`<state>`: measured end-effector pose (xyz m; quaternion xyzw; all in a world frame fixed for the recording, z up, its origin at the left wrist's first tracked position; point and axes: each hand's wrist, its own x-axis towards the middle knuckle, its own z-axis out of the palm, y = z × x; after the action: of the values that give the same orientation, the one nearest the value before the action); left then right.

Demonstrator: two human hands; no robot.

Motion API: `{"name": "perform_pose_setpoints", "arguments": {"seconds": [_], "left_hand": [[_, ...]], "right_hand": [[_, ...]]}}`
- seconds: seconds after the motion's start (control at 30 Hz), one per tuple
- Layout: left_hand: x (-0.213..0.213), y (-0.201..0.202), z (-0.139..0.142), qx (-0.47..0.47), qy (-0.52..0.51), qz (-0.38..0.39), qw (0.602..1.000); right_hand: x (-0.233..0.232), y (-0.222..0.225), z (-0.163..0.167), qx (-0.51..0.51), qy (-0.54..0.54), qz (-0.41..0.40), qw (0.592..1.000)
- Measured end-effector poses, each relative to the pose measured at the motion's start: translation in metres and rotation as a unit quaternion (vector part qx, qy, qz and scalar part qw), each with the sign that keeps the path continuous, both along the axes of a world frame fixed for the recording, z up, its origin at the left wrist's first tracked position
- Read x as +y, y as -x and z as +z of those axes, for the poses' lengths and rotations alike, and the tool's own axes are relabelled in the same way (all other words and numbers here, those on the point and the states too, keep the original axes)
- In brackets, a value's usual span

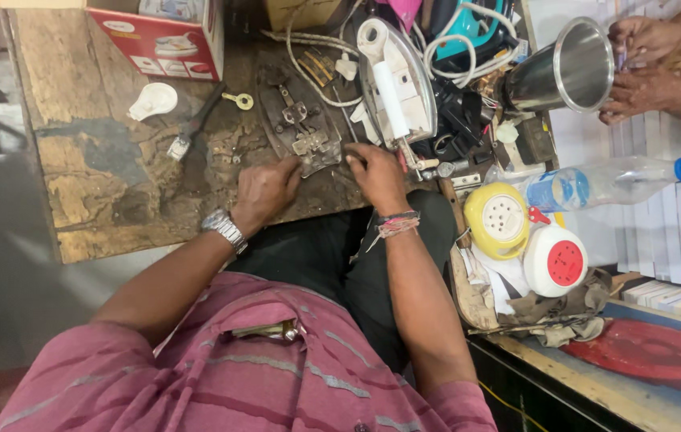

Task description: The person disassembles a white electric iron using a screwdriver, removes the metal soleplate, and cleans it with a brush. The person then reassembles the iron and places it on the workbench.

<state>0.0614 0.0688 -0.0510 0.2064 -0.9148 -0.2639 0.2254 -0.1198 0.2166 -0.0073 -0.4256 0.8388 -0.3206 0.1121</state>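
Observation:
My left hand [267,190], with a metal watch on its wrist, rests on the worn wooden workbench [100,176] with its fingertips at the near edge of a dark iron soleplate [299,120] that carries small metal parts. My right hand [375,176], with a thread band on the wrist, touches the bench right beside that plate's lower right corner. Whether either hand pinches a small part is hidden by the fingers. A white iron body [396,84] lies on its side just beyond my right hand.
A brush [192,128], a white knob [153,100] and a red box [166,36] lie left on the bench. Cables pile up at the back. Another person's hands [643,76] hold a steel funnel-shaped vessel [564,70]. A plastic bottle [608,180] and round yellow and white extension reels [524,236] sit right.

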Motion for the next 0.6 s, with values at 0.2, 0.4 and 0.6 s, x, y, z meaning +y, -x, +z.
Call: {"name": "perform_pose_setpoints", "arguments": {"seconds": [0.2, 0.4, 0.6], "left_hand": [[0.009, -0.009, 0.007, -0.061, -0.015, 0.022, 0.998], [0.012, -0.007, 0.005, -0.055, -0.032, 0.011, 0.998], [0.011, -0.003, 0.003, -0.066, -0.069, 0.030, 0.995]], "right_hand": [[-0.011, -0.015, -0.001, 0.014, -0.095, -0.010, 0.995], [-0.017, -0.028, -0.009, 0.065, -0.143, 0.030, 0.987], [-0.008, -0.021, -0.004, 0.021, -0.084, -0.008, 0.996]]}}
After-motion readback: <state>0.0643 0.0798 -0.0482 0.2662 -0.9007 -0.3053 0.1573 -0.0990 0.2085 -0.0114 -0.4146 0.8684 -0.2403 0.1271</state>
